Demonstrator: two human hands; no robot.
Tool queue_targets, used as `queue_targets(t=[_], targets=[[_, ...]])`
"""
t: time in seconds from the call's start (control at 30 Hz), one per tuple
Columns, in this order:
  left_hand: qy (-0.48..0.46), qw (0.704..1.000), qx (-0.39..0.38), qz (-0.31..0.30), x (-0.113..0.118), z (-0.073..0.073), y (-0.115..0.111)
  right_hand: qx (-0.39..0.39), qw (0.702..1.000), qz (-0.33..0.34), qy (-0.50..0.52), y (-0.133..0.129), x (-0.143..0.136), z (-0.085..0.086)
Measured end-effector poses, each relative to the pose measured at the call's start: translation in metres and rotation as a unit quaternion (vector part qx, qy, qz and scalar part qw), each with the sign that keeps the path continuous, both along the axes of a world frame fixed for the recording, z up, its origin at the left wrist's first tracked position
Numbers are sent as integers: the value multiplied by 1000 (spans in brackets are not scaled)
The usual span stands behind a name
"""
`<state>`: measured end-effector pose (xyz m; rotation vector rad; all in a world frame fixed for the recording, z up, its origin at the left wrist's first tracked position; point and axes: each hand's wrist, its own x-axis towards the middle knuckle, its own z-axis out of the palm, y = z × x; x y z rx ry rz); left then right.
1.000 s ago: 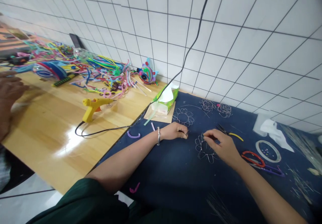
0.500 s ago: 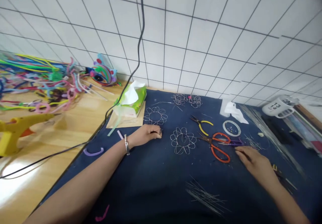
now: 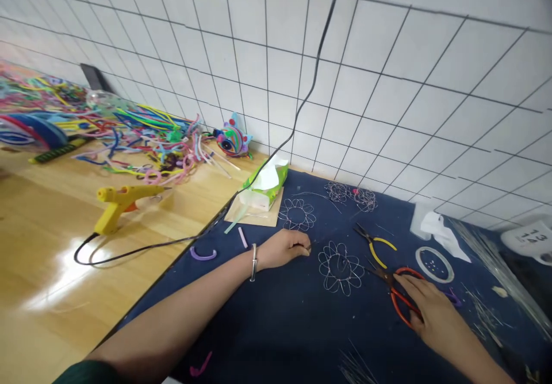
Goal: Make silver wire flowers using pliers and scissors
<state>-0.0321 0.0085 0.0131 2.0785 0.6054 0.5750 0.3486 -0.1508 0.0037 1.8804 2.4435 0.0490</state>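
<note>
One pair of red-handled metal scissors (image 3: 390,280), lower right, is being touched by the right hand (image 3: 432,310), grip unclear; something dark (image 3: 309,248) is being pinched by the left hand (image 3: 282,249). Snagging of the central silver-wire petalled ring (image 3: 341,269) is being risked by nearby blades (image 3: 378,271).

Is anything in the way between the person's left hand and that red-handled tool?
Yes: a looped wire flower lies on the dark blue surface between the left hand and the red-handled tool. It looks flat, so it may hinder little. The right hand touches the tool, with nothing visible between.
</note>
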Motion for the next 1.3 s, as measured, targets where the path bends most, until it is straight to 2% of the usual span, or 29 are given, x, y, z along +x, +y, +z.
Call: queue_targets(t=[0.2, 0.33, 0.43, 0.5, 0.6, 0.73, 0.87, 1.0, 1.3], targets=[[-26, 998, -47, 16, 1, 8, -9, 6, 999, -35, 21, -1, -17, 2], [-38, 997, -63, 19, 2, 10, -14, -2, 997, -39, 69, -6, -12, 5], [-39, 997, -66, 18, 2, 12, -17, 51, 990, -74, 109, -8, -10, 6], [-38, 997, -65, 16, 3, 12, -18, 101, 981, -85, 143, -6, -19, 8], [-35, 997, -62, 14, 5, 12, -20, 125, 969, -46, 209, 2, -49, 14], [-36, 997, -60, 14, 6, 13, -21, 32, 972, -5, 232, 18, -98, 26], [-33, 998, -46, 15, 7, 14, -20, 13, 977, -19, 212, 31, -128, 39], [-33, 999, -26, 8, 8, 12, -20, 21, 980, -47, 191, 39, -141, 47], [-7, 999, 44, -18, 11, 10, -23, 12, 982, -19, 189, 49, -153, 41]])
